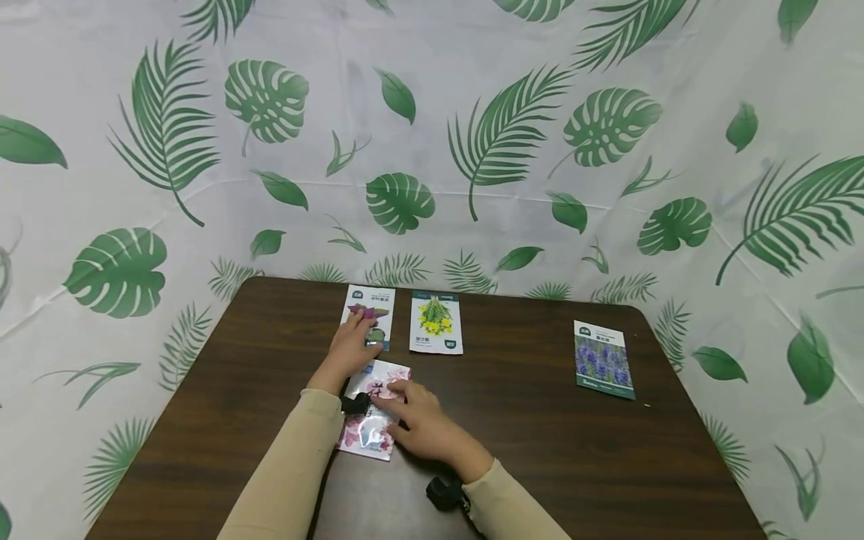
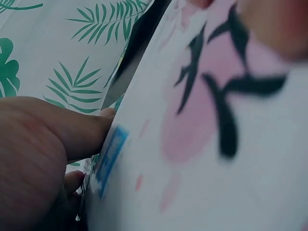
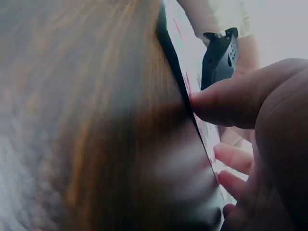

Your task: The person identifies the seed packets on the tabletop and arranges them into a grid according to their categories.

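My left hand lies with its fingers stretched over the lower part of a white seed packet with a purple picture, at the back left of the table. Nearer to me is a pink and white flower-printed packet, tilted slightly. On its right side rest the fingertips of my right hand, thumb at the near edge. The right wrist view shows the right thumb and fingers touching the packet's face near its edge. In the left wrist view the pink packet fills the right side, beside the left hand.
A packet with yellow flowers lies at the back, right of the purple one. Farther right is a packet with purple-blue flowers. The dark wooden table meets a leaf-printed cloth behind. Black wrist cameras sit on both wrists.
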The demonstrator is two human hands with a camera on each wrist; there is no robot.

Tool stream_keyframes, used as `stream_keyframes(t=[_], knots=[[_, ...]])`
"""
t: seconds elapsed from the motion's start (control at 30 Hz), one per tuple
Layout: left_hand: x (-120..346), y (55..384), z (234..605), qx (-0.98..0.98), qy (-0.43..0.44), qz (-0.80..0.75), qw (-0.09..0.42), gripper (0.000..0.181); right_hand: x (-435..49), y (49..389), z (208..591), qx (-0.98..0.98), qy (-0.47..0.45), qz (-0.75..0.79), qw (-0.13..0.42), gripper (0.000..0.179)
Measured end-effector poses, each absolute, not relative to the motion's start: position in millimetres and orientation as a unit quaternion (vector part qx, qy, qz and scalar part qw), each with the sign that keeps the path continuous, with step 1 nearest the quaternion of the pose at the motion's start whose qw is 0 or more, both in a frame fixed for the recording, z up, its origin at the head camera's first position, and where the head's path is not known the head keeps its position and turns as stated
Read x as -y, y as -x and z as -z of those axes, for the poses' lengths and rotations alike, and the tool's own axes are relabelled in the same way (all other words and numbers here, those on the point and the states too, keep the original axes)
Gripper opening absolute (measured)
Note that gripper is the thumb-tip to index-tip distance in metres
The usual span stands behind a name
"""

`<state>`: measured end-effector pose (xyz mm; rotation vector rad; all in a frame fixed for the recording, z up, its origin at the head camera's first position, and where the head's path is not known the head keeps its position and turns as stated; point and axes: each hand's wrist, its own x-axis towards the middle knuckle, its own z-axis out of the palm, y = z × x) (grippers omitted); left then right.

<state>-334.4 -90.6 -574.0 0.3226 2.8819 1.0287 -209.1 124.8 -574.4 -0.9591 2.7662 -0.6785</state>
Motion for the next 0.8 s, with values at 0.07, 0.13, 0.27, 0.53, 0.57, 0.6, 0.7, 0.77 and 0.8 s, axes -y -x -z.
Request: stream_keyframes(t=[0.07,0.13,0.27,0.53,0.57,0.6,0.7,0.77,0.8], knots=[[89.8,335.4,574.0,-0.936,-0.106,-0.334,0.031,0.066,-125.3,209.1,573.7,-0.917,0.327,0.216,0.070,0.057],[89.5,336.3,574.4,-0.936,-0.107,-0.333,0.029,0.066,-125.8,209.5,573.1,-0.914,0.331,0.220,0.077,0.056],[89.7,337.3,576.8,-0.936,-0.108,-0.335,0.024,0.066,-127.3,210.5,573.0,-0.907,0.329,0.242,0.099,0.054],[91.2,339.7,581.7,-0.931,-0.110,-0.347,0.036,0.069,-128.0,211.1,575.9,-0.911,0.338,0.221,0.078,0.054],[91.0,339.1,580.4,-0.931,-0.111,-0.345,0.035,0.068,-128.0,211.1,576.2,-0.911,0.340,0.219,0.077,0.054],[90.6,338.4,578.9,-0.932,-0.112,-0.343,0.033,0.068,-128.0,211.4,576.6,-0.911,0.341,0.218,0.077,0.054],[90.0,336.7,574.7,-0.934,-0.112,-0.338,0.029,0.066,-128.4,212.4,577.0,-0.911,0.331,0.230,0.089,0.052],[89.8,335.5,572.3,-0.936,-0.112,-0.332,0.027,0.065,-128.8,213.3,576.9,-0.909,0.323,0.243,0.099,0.048],[89.8,335.4,571.8,-0.938,-0.111,-0.329,0.028,0.064,-129.0,213.8,576.7,-0.908,0.318,0.252,0.105,0.046]])
